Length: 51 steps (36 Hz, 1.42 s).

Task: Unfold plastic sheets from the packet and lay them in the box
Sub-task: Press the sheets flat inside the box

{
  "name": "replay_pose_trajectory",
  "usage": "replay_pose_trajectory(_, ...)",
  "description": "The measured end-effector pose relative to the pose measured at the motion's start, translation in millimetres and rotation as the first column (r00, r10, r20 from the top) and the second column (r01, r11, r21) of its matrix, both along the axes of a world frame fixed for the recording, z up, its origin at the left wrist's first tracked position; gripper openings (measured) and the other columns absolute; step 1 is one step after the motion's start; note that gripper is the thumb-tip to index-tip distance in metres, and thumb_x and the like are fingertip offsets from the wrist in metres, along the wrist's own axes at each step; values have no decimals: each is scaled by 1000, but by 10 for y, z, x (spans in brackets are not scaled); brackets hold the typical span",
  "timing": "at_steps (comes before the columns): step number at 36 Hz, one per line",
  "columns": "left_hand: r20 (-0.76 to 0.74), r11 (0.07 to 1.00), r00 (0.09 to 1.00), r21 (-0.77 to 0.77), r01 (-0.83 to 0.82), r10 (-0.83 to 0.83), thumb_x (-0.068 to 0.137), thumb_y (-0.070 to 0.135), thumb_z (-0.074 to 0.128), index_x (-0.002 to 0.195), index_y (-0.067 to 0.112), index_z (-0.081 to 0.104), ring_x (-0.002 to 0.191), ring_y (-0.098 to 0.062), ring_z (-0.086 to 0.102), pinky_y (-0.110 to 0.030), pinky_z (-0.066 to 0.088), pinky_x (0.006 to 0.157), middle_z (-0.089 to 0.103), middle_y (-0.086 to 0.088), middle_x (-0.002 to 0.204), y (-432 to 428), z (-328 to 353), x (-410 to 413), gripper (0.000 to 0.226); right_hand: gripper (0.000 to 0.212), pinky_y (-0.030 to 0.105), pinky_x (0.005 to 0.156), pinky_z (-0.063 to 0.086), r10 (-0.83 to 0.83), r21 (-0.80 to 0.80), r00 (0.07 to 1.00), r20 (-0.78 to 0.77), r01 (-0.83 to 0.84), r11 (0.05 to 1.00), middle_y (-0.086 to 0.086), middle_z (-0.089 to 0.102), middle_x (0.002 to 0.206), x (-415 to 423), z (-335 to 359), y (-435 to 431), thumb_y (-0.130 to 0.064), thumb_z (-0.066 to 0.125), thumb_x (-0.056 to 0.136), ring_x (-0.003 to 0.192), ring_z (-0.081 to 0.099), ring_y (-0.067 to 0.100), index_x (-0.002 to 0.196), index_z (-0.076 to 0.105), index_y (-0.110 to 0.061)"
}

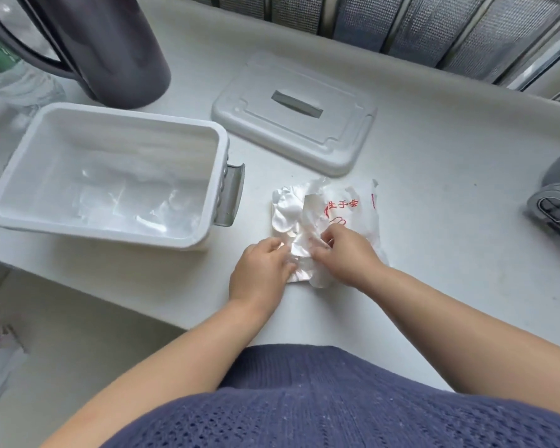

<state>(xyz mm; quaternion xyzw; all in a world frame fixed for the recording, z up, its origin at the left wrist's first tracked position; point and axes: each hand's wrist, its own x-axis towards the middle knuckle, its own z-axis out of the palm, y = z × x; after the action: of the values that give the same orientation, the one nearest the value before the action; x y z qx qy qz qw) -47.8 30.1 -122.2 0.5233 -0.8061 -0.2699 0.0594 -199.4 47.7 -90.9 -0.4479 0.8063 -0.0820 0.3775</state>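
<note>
Beside the box (110,229), left hand (262,266) and right hand (343,253) curl palm-down, each grip pinching plastic sheets (288,208).

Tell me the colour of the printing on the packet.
Red print on the white packet, clearest in the head view.

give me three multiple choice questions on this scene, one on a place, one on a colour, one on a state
1. Where is the lid?
A. on the box
B. flat on the counter, apart from the box
C. under the packet

2. What colour is the print on the packet?
A. red
B. green
C. black

3. What state is the box in?
A. shut
B. open, with clear sheets inside
C. upside down

Answers:
1 B: the lid lies slot up on the counter beyond the packet.
2 A: red characters show on the packet.
3 B: the inside of the box shows, with crinkled clear plastic at the bottom.
</note>
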Motion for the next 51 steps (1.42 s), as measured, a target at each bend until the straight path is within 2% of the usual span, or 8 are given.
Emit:
replay_pose_trajectory(8,-300,925,877,185,-332,374,90,26,61,88,9,76,81,-15,62,-20,47,77,74,-5,88,-148,68,-16,22,19,31,65,37,-162,-27,962,220,172,985,7,47,75,-116,14,-61,-28,51,90,66,43,20,80,48,-13)
replay_pose_trajectory(14,-421,555,389,752,-354,819,94,12,58,93,8,73,92,-21,67,-36,55,89,73,-10,97,-247,195,-154,15,26,31,69,38,-209,-20,951,227,219,975,-3,50,82,-145,31,-78,-37,50,91,79,50,20,97,51,-12)
replay_pose_trajectory(20,-388,422,179,877,-229,904,93,2,55,81,7,64,81,-19,64,-26,56,72,69,-6,82,-306,329,-247,16,51,34,90,45,-197,-20,960,200,205,979,-1,52,113,-113,89,-62,-46,57,86,106,54,22,125,44,-15)
replay_pose_trajectory(28,-436,444,143,895,-34,889,92,0,55,81,5,58,70,-14,68,-26,59,73,70,-8,76,-281,465,-291,12,85,39,94,47,-229,-65,935,271,255,965,0,43,133,-71,105,-59,-61,66,72,119,47,20,135,35,-13)
replay_pose_trajectory(32,-442,456,191,889,-33,876,91,0,56,81,5,60,70,-14,69,-25,59,72,71,-6,74,-287,451,-257,12,53,40,82,54,-216,-177,926,309,279,944,-3,41,121,-26,159,-50,-47,63,81,105,45,13,123,46,-19)
replay_pose_trajectory(37,-455,503,294,857,-114,841,94,-1,55,81,5,62,76,-16,65,-24,57,75,68,-7,80,-274,401,-256,16,19,-3,78,30,-35,-365,938,346,168,916,-10,49,113,3,231,-37,-19,62,84,104,44,1,100,59,-28)
replay_pose_trajectory(43,-485,565,365,811,-150,794,93,-1,55,73,4,59,80,-20,63,-35,55,90,63,-3,71,-266,370,-278,20,29,11,87,31,17,-302,922,387,109,947,-13,49,116,-37,226,-11,-34,73,77,110,44,-3,102,62,-26)
replay_pose_trajectory(51,-493,545,304,830,-115,815,97,5,52,83,9,58,86,-15,63,-33,53,92,65,-6,87,-278,433,-323,16,15,8,45,38,-116,-320,935,335,229,919,-16,50,71,-79,177,-36,-28,57,91,67,49,2,77,58,-24)
